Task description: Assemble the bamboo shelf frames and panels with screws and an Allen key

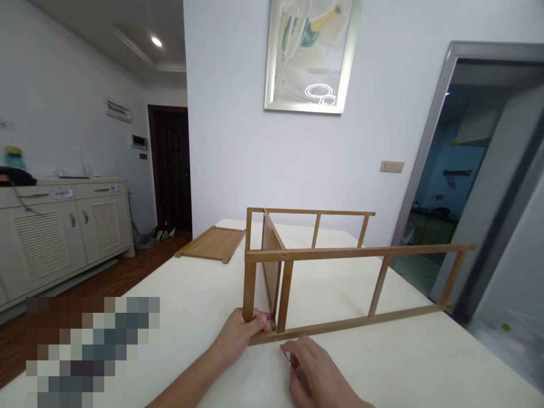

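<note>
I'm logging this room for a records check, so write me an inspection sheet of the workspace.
Surface: white table; lower-left view pixelated.
Job's things: wooden frame with an inner panel across its left end; loose panel flat, further back to the left.
Clutter: small items on the cabinet.
Left hand: gripping the frame's near left corner.
Right hand: thin metal piece pinched by the near bottom rail; type unclear.
Cables: cord down the cabinet front.
Surroundings: framed picture, dark door, doorway at right.
</note>
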Tool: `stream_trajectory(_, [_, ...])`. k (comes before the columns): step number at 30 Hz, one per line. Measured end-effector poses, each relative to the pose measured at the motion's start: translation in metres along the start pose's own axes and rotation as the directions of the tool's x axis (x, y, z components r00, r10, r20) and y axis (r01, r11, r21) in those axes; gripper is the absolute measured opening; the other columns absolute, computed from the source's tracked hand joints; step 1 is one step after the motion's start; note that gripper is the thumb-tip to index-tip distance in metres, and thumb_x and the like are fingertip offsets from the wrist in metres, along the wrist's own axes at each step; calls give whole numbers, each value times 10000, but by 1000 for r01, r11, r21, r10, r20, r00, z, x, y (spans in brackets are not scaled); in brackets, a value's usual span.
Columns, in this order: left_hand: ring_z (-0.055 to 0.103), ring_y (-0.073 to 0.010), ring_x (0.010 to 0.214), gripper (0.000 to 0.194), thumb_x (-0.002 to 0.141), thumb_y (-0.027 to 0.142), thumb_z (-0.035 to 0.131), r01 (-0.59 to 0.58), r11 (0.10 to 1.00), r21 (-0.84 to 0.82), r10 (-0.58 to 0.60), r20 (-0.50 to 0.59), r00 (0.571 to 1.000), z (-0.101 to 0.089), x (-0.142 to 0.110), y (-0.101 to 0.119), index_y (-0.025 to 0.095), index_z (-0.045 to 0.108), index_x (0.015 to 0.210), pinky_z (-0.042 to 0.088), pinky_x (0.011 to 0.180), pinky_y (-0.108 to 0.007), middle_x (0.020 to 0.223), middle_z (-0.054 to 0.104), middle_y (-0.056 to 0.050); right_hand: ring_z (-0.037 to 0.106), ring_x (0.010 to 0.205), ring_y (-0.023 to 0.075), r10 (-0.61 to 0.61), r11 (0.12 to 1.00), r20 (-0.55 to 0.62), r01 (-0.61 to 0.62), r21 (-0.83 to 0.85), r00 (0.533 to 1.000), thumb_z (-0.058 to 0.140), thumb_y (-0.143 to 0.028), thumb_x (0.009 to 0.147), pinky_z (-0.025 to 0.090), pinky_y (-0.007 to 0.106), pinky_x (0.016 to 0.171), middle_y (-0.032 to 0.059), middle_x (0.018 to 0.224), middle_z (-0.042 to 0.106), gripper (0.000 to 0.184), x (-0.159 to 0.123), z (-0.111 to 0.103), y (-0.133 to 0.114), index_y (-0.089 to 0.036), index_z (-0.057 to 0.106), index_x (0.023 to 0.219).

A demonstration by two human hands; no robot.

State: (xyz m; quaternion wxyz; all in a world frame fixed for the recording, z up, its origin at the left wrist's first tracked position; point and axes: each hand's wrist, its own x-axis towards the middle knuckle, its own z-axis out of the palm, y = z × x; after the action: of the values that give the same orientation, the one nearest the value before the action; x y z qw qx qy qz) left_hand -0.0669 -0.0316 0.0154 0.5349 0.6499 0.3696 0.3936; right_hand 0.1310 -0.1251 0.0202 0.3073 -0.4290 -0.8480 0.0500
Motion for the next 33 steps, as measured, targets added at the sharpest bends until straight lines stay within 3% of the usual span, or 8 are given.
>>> stream_trajectory(5, [632, -278, 1026, 305, 766, 426, 595, 4, 1000, -1, -4, -6, 1000, 0, 0, -2, 156, 690, 659, 427, 872, -354, 969, 739, -105, 557, 747, 179, 104, 994, -1, -104, 16, 995, 428, -2, 733, 468, 296, 653, 57, 854, 555, 303, -1, -4, 1, -191, 542, 940])
stream_trajectory(9, [631, -276, 1022, 309, 767, 427, 593, 4, 1000, 4, -4, -10, 1000, 0, 0, -1, 152, 698, 672, 427, 874, -351, 981, 736, -107, 553, 809, 188, -29, 1000, -8, 29, 5, 1000, 401, -25, 813, 470, 291, 671, 77, 884, 549, 293, 1, -6, 2, -189, 563, 994])
stream_trajectory(13, [643, -275, 967, 323, 756, 440, 601, 8, 1000, 4, -8, -11, 1000, 0, 1, -1, 145, 700, 672, 438, 853, -354, 989, 732, -111, 532, 822, 199, -178, 978, 10, 178, -111, 984, 386, -16, 839, 460, 303, 682, 100, 895, 558, 320, 2, -8, -1, -159, 564, 1063])
stream_trajectory(18, [634, -275, 987, 318, 759, 439, 598, 0, 1000, 3, 0, -11, 1000, 0, 0, -1, 151, 694, 666, 435, 857, -349, 972, 732, -103, 532, 789, 211, -182, 957, 95, 199, -214, 979, 443, -72, 858, 463, 322, 692, 107, 908, 577, 293, 0, -9, -6, -137, 550, 1122])
stream_trajectory(22, [634, -274, 995, 321, 758, 442, 598, 2, 1000, 3, -2, -9, 1000, 0, 1, -2, 151, 697, 665, 434, 862, -347, 958, 733, -104, 546, 907, 212, -127, 984, 68, 135, -116, 990, 430, -36, 825, 469, 304, 777, 111, 1032, 571, 436, -2, -7, -3, -160, 452, 1242])
stream_trajectory(27, [636, -278, 999, 325, 752, 446, 602, -5, 1000, -19, 5, -5, 1000, 0, 3, -4, 150, 689, 651, 441, 857, -350, 944, 733, -112, 535, 848, 182, -66, 998, 97, 66, 4, 993, 422, 9, 750, 459, 275, 723, 60, 958, 554, 343, 1, -9, 1, -210, 518, 996])
stream_trajectory(30, [629, -279, 1024, 317, 755, 440, 604, -6, 1000, -25, 6, -4, 1000, 0, 3, -5, 154, 683, 643, 443, 860, -348, 918, 736, -108, 542, 879, 186, -54, 998, 132, 47, 53, 990, 423, 15, 735, 461, 283, 749, 66, 962, 560, 362, 3, -13, 0, -208, 542, 992])
stream_trajectory(33, [635, -275, 1015, 315, 758, 437, 601, -3, 1000, -17, 3, -4, 1000, 0, 3, -5, 156, 684, 643, 444, 861, -349, 925, 736, -104, 555, 882, 179, -46, 992, 159, 26, 126, 986, 413, -33, 813, 466, 275, 761, 76, 954, 568, 319, 5, -16, -5, -210, 584, 1016])
